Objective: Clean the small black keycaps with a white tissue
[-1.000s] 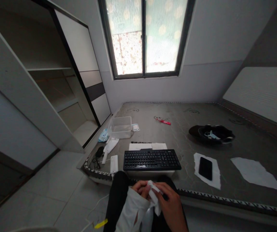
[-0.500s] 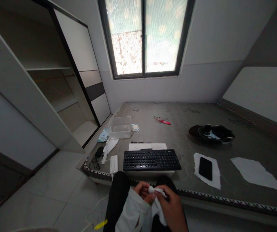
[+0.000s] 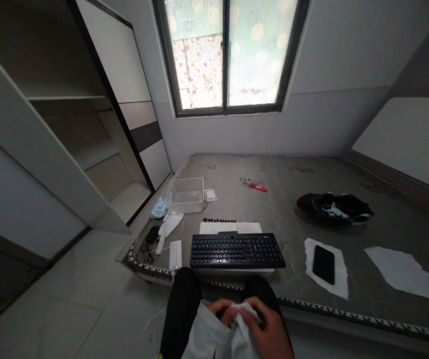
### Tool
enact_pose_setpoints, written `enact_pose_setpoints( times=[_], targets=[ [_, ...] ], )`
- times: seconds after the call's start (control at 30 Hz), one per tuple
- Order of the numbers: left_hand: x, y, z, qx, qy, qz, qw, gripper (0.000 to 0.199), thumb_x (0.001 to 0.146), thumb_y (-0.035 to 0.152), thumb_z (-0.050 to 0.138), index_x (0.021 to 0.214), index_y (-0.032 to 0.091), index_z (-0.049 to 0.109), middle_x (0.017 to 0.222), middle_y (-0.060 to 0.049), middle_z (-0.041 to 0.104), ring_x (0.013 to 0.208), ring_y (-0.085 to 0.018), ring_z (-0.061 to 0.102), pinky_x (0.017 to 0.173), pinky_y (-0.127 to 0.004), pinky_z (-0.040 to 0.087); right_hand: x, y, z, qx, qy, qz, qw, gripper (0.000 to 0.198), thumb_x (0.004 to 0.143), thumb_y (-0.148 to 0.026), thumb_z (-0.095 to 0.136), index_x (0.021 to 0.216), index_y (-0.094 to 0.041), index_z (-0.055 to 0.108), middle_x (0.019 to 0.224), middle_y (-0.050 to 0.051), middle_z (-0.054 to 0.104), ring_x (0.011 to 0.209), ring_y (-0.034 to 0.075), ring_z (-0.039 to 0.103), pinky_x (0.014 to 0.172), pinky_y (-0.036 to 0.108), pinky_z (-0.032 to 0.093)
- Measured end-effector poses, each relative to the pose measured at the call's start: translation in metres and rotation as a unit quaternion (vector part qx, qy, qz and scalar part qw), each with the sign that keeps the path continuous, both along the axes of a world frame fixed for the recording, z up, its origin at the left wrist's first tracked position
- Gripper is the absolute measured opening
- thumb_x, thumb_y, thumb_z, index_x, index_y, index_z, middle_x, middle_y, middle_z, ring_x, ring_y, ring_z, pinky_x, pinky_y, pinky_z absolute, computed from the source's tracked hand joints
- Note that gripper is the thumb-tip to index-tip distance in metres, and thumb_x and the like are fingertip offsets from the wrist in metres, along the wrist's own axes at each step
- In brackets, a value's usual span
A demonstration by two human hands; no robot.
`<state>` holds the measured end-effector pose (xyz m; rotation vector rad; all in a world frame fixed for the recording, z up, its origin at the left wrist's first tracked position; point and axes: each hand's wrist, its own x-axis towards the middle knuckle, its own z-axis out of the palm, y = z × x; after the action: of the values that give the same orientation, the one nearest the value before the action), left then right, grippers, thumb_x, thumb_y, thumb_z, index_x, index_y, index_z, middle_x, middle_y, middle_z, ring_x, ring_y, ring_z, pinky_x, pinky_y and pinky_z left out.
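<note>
Pinching a soft, crumpled white cloth (image 3: 242,324), both the left hand (image 3: 222,310) and right hand (image 3: 269,331) have their fingers closed on it.

Before you, the mattress (image 3: 274,199) carries a keyboard (image 3: 237,251), clear container (image 3: 185,194), paper sheets (image 3: 405,271) and phone (image 3: 323,264).

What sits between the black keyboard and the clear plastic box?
In the head view, a white paper sheet behind the keyboard, with a row of small black keycaps along its far edge, before the box.
</note>
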<state>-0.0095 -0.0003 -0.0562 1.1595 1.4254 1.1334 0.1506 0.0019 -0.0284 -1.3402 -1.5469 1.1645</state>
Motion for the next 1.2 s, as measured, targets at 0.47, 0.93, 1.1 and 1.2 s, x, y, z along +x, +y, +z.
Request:
enact_pose_setpoints(
  times=[0.47,0.93,1.1,1.2],
  targets=[
    [-0.008,0.019,-0.037,-0.081,-0.069,-0.021,0.994,0.062,0.065,0.075,0.073,0.087,0.018,0.079,0.071,-0.008,0.079,0.056,-0.012,0.064,0.056,-0.022,0.046,0.001,0.047,-0.024,-0.060,-0.010,0.053,0.997,0.034,0.090,-0.051,0.059,0.086,-0.021,0.074,0.086,0.005,0.076,0.084,0.022,0.071,0.077,0.025,0.052],
    [-0.005,0.046,-0.028,-0.130,-0.132,0.121,0.975,0.055,0.053,0.067,0.084,0.068,0.015,0.074,0.053,-0.004,0.074,0.044,-0.010,0.059,0.048,-0.020,0.043,-0.014,0.069,-0.022,-0.063,-0.002,0.013,0.998,0.028,0.094,-0.045,0.057,0.103,-0.024,0.072,0.102,0.005,0.075,0.096,0.021,0.068,0.085,0.027,0.051],
    [-0.012,0.051,-0.003,-0.156,-0.156,0.114,0.969,0.056,0.053,0.066,0.085,0.070,0.013,0.075,0.049,-0.001,0.070,0.044,-0.008,0.057,0.049,-0.019,0.045,-0.006,0.064,-0.012,0.034,-0.043,-0.103,0.993,0.024,0.097,-0.041,0.055,0.105,-0.023,0.068,0.108,0.007,0.070,0.103,0.023,0.064,0.094,0.034,0.048],
    [-0.016,0.047,0.011,-0.152,-0.172,0.099,0.968,0.048,0.064,0.060,0.083,0.076,0.013,0.076,0.061,-0.003,0.073,0.055,-0.011,0.062,0.054,-0.020,0.048,-0.001,0.056,0.000,0.109,-0.095,-0.122,0.982,0.017,0.096,-0.038,0.059,0.101,-0.024,0.068,0.103,0.006,0.069,0.100,0.023,0.063,0.092,0.036,0.047]
  ],
)
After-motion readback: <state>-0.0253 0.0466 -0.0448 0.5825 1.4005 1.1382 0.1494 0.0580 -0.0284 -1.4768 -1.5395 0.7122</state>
